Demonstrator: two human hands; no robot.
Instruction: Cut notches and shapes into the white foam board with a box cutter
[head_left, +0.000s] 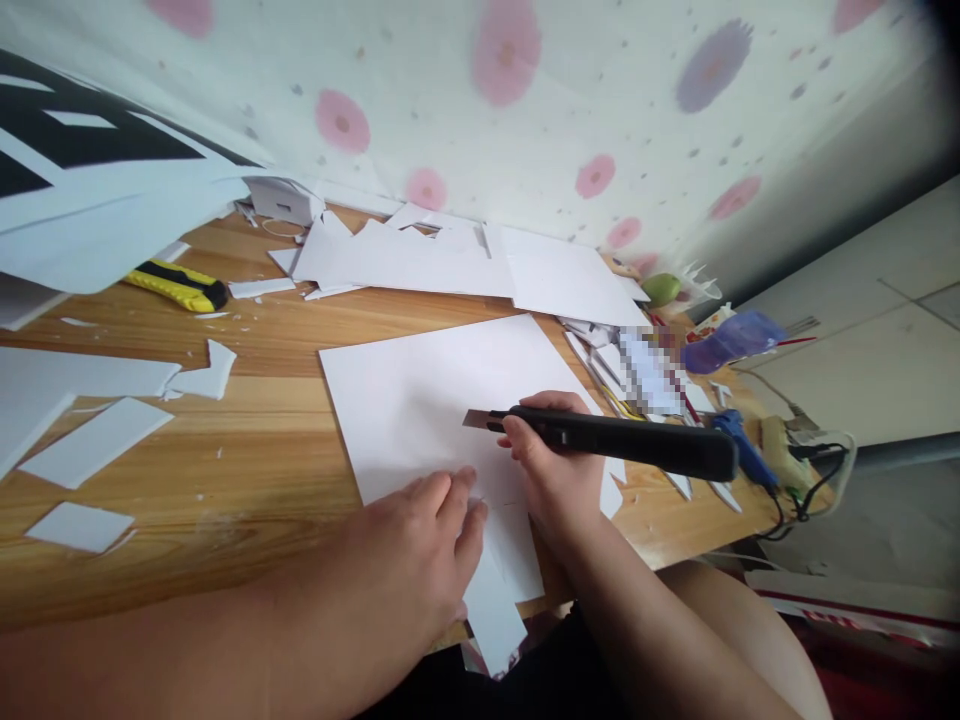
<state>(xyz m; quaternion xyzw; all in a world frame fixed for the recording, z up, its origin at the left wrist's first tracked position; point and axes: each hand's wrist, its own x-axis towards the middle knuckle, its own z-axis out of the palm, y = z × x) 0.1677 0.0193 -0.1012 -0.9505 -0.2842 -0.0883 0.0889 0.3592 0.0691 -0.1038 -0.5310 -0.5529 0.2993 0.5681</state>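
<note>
A large white board (pixel 420 390) lies on the wooden table in front of me. My right hand (pixel 559 470) is closed around a black utility knife (pixel 645 445), its blade pointing left just over the board. Below and to the left, my left hand (pixel 427 540) rests on the board's lower part, over a narrow white strip (pixel 495 600) that reaches past the table's front edge. The left fingers lie close together on the strip; their undersides are hidden.
White offcuts (pixel 97 440) lie at the left, below a yellow and black cutter (pixel 180 285). More white sheets (pixel 420 260) line the wall. At the right are a blue glue gun (pixel 750 450), a power strip (pixel 784 455) with cables, and a purple bag (pixel 731 342).
</note>
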